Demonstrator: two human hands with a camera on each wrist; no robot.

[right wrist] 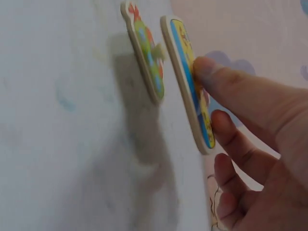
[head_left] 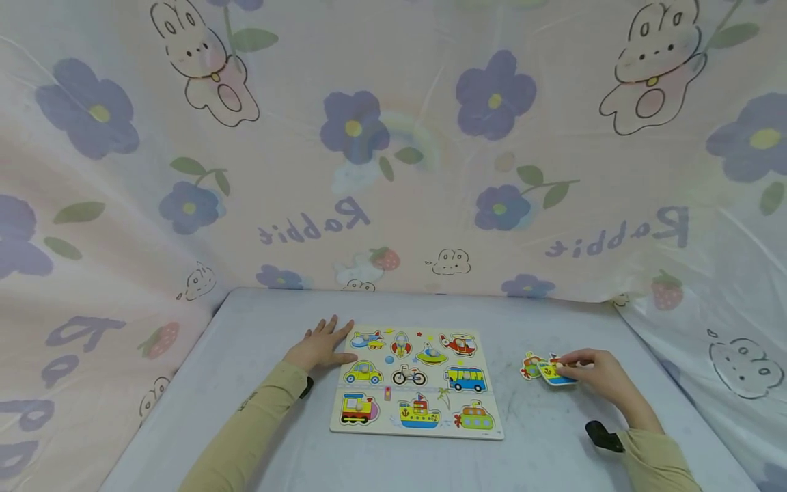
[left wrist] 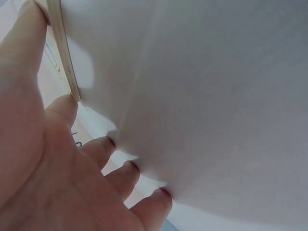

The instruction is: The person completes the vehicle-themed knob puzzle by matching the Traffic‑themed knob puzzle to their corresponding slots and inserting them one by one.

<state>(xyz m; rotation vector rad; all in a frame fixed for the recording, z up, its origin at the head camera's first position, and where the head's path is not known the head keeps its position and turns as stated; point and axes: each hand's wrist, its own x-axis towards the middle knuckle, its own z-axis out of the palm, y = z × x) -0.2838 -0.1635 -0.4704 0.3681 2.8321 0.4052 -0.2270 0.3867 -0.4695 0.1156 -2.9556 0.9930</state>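
My right hand (head_left: 590, 369) pinches a boat puzzle piece (right wrist: 185, 82), yellow above a blue hull, between the thumb and fingers. In the right wrist view the piece is lifted off the table. Just left of it lies a green submarine piece (head_left: 530, 365) with a small knob; the boat piece partly covers it in the head view. A wooden puzzle board (head_left: 418, 436) with vehicle pictures, among them a boat and a submarine, lies flat at the middle. At its upper left edge my left hand (head_left: 316, 347) has its fingers spread, with thumb and index finger touching the board's edge.
The white tabletop (head_left: 246, 451) carries the board and pieces. A printed curtain (head_left: 424, 178) with flowers and rabbits hangs behind it and along both sides. Dark bands sit at the left wrist (head_left: 307, 387) and right wrist (head_left: 604, 437).
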